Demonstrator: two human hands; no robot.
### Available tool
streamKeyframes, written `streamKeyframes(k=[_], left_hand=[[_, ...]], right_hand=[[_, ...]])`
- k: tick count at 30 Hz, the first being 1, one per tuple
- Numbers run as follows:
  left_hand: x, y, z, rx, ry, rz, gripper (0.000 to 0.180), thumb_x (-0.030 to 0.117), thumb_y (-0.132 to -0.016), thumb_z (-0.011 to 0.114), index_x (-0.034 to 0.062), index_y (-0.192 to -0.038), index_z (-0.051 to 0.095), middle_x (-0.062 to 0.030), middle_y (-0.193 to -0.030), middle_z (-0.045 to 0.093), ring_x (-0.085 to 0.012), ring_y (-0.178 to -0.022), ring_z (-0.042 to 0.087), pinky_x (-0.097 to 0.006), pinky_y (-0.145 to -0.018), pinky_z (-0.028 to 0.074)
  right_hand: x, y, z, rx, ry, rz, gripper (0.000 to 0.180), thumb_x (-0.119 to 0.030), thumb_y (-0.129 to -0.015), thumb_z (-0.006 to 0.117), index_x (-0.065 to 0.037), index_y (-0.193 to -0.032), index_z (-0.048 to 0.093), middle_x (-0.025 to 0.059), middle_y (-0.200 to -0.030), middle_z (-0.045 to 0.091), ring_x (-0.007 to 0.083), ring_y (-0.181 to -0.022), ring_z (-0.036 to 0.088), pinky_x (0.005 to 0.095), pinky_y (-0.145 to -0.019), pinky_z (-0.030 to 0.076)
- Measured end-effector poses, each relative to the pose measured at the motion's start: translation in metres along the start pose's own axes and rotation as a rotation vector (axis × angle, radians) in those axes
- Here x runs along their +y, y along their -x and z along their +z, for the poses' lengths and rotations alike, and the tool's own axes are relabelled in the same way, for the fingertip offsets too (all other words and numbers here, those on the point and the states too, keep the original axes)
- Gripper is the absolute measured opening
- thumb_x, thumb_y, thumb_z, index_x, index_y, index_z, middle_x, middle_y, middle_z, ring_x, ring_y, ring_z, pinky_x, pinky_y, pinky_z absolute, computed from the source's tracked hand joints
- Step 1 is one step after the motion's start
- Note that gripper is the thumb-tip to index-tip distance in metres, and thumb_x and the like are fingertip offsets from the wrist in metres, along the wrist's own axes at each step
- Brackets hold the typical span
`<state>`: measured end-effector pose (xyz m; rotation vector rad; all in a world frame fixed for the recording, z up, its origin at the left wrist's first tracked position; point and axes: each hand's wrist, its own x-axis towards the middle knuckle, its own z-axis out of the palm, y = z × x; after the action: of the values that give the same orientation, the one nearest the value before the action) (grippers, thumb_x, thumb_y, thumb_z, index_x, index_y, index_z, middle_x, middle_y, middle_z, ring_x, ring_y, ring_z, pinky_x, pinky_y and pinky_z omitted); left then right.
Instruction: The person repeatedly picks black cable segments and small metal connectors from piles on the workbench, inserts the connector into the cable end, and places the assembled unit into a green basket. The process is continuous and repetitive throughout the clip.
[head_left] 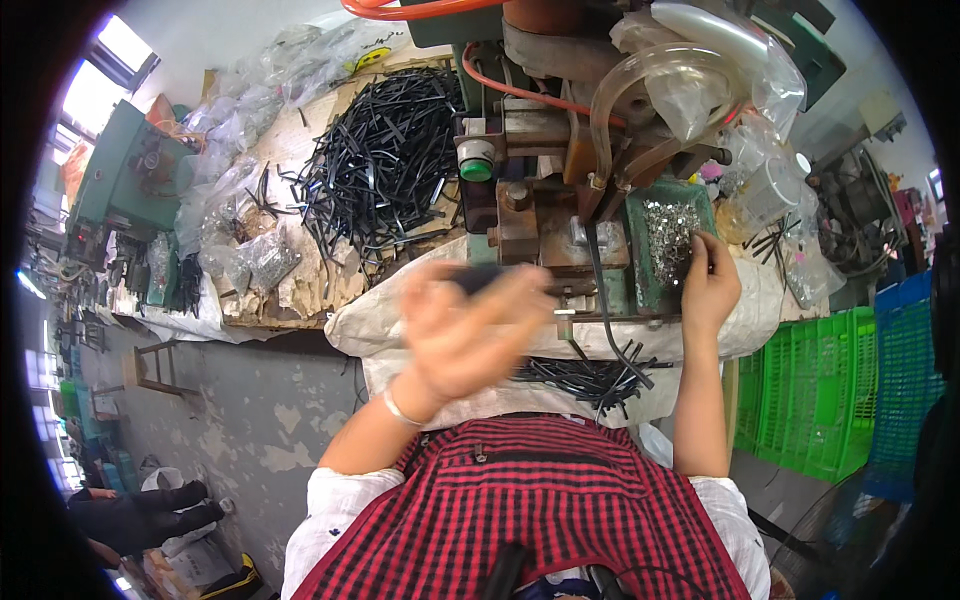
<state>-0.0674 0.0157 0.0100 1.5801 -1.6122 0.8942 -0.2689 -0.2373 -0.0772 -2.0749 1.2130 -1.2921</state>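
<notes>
My left hand (475,325), smeared by motion, is in front of the press machine's left side. A dark patch shows at its fingers, and I cannot make out whether it is held. My right hand (712,285) has its fingertips drawn together at the right edge of a green tray (648,285) of small shiny metal pieces (668,230); anything pinched there is too small to see. One long black strip (605,300) hangs from the press (575,245) down to a bunch of black strips (590,380) on pale cloth near my apron.
A large heap of black strips (375,160) covers the bench left of the press, beside clear plastic bags (265,255). Clear hoses (600,120) hang over the press. Green crates (810,390) stand at the right. A green machine (125,190) stands far left.
</notes>
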Motion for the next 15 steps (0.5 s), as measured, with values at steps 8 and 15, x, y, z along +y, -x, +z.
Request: streamKeyframes(k=[8, 15], left_hand=[[-0.114, 0.066, 0.018, -0.493, -0.616, -0.406, 0.009, 0.011, -0.075, 0.079, 0.0101, -0.083, 0.074, -0.0038, -0.096, 0.063, -0.0276, -0.098, 0.056, -0.040, -0.086, 0.041], [-0.135, 0.074, 0.035, -0.317, -0.308, -0.488, 0.012, 0.009, -0.085, 0.074, 0.0095, -0.096, 0.075, -0.0071, -0.089, 0.068, -0.0268, -0.085, 0.060, -0.039, -0.073, 0.046]], right_hand=[[0.010, -0.001, 0.030, 0.179, -0.643, 0.416, 0.014, -0.012, -0.098, 0.072, -0.001, -0.106, 0.071, 0.0025, -0.092, 0.069, 0.0099, -0.082, 0.061, 0.0247, -0.075, 0.049], [-0.018, -0.009, 0.015, -0.028, -0.393, 0.178, 0.015, -0.004, -0.098, 0.067, 0.002, -0.111, 0.071, 0.0049, -0.104, 0.073, 0.0115, -0.097, 0.066, 0.0246, -0.089, 0.050]])
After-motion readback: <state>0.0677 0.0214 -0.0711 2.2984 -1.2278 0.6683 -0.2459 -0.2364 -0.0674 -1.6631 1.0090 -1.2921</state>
